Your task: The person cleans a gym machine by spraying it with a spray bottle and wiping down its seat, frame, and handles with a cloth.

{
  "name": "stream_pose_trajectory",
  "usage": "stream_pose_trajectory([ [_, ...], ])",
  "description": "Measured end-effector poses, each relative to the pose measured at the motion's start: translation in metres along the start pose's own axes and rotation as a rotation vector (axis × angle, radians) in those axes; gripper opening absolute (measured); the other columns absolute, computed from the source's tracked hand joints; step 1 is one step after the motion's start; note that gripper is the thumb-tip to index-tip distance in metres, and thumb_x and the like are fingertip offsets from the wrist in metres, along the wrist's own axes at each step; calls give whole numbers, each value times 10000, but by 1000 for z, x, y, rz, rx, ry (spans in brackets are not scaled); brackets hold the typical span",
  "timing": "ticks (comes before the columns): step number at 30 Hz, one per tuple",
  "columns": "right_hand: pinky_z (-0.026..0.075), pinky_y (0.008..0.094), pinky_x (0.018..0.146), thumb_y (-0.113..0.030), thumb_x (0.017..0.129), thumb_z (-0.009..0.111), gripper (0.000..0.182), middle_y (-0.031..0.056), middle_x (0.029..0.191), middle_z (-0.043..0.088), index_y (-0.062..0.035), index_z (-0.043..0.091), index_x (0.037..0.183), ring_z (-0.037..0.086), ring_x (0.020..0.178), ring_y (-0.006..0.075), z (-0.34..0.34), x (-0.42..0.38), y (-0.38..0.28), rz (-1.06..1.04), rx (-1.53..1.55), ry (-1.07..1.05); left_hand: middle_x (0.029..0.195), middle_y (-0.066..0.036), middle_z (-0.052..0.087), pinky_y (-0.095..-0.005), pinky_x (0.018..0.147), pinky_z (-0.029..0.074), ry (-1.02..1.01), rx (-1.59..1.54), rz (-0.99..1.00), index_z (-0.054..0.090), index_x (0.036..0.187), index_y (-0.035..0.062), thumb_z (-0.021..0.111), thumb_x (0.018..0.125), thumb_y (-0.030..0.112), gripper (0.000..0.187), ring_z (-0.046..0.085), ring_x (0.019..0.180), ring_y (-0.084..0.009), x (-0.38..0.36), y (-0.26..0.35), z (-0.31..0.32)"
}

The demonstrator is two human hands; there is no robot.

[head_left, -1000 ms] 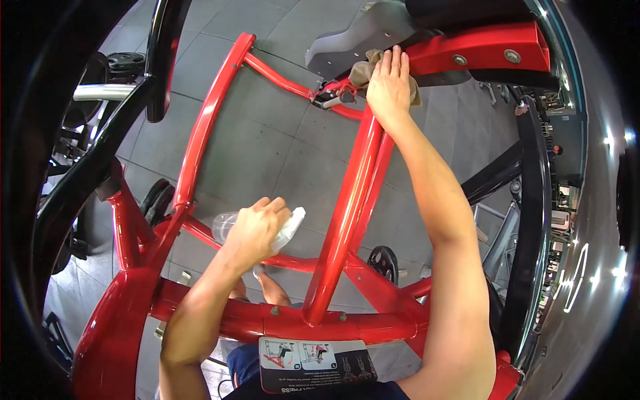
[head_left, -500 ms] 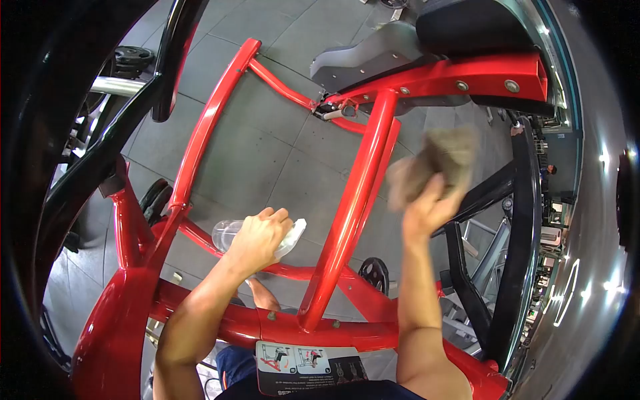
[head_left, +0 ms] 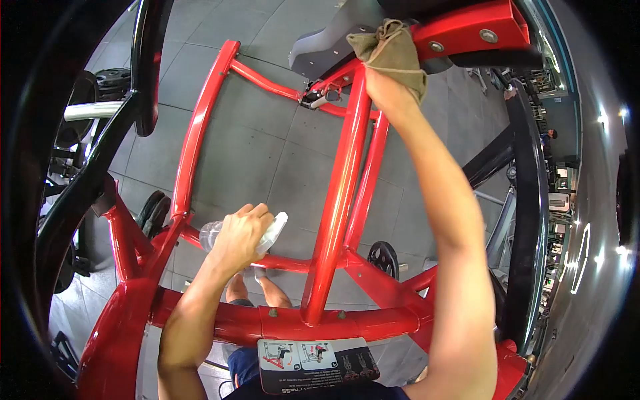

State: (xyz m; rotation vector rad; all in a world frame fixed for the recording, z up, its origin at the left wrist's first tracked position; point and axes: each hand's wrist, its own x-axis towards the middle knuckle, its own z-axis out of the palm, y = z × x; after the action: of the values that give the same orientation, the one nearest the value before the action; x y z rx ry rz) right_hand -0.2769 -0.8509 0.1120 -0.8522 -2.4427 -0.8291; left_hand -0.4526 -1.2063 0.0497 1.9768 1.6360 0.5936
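My left hand (head_left: 240, 237) is wrapped around a clear plastic spray bottle (head_left: 211, 233), whose white head (head_left: 274, 231) sticks out past the fingers. It is held above the lower red crossbar. Up at the far end of the red upright bar (head_left: 339, 193), my right hand (head_left: 390, 93) grips an olive-brown cloth (head_left: 402, 61). Bunched over and around the fingers, the cloth lies against the red frame beneath the machine's seat. My fingertips are mostly hidden by it.
Around me stands the red frame (head_left: 200, 137) of a gym machine, with a dark padded seat (head_left: 333, 43) at the top. Black bars (head_left: 527, 220) rise on the right. Weight plates (head_left: 113, 81) sit at left; an instruction placard (head_left: 317, 365) is close to my body.
My right hand has swung up and left with the cloth, from open air onto the red frame by the seat. The left hand still holds the bottle; the view has shifted slightly.
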Motion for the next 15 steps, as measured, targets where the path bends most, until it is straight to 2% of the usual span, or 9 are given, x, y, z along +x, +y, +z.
stream_pose_trajectory([
  [1,325,536,1116,-283,949,529,485,306,1370,493,94,560,1252,430,1315,466,0,-3,-4,-26,-98,-15,829,-82,583,-439,619,502,0,-9,2,627,808,39,735,773,195,193,603,783,-293,0,3,1],
  [4,266,553,1151,-285,952,517,456,266,1335,547,71,601,1225,362,1373,454,8,-26,-30,133,48,-129,832,-87,587,-445,622,500,-20,-12,14,629,809,34,732,776,188,188,603,786,-299,0,5,-3],
  [6,226,558,1172,-283,976,493,427,229,1305,579,75,632,1162,298,1418,442,3,-71,-60,254,450,-396,835,-89,589,-445,623,499,-31,-21,16,630,813,33,728,776,178,179,603,787,-304,-1,5,-4],
  [8,198,576,1180,-243,969,510,383,195,1285,608,73,652,1132,262,1431,464,-30,-99,-84,393,662,-274,845,-90,590,-442,629,501,-11,-9,15,632,823,31,727,769,170,177,603,786,-307,2,6,-6],
  [10,182,584,1182,-218,979,510,373,228,1369,538,70,632,1182,196,1441,506,-92,-130,-112,386,768,-413,855,-91,593,-439,635,502,-9,11,4,632,830,30,725,758,160,175,603,789,-309,-1,8,-8],
  [12,162,578,1187,-203,994,502,402,292,1495,363,82,574,1268,161,1433,551,-149,-157,-138,411,836,-485,867,-90,596,-435,641,503,9,35,4,631,834,30,723,744,149,175,603,795,-309,3,13,-8],
  [15,162,573,1186,-238,1004,502,498,366,1542,173,87,462,1380,151,1426,575,-142,-160,-142,588,886,-439,868,-85,578,-432,642,503,-9,20,-6,628,858,35,701,729,124,173,600,821,-302,5,20,-6],
])
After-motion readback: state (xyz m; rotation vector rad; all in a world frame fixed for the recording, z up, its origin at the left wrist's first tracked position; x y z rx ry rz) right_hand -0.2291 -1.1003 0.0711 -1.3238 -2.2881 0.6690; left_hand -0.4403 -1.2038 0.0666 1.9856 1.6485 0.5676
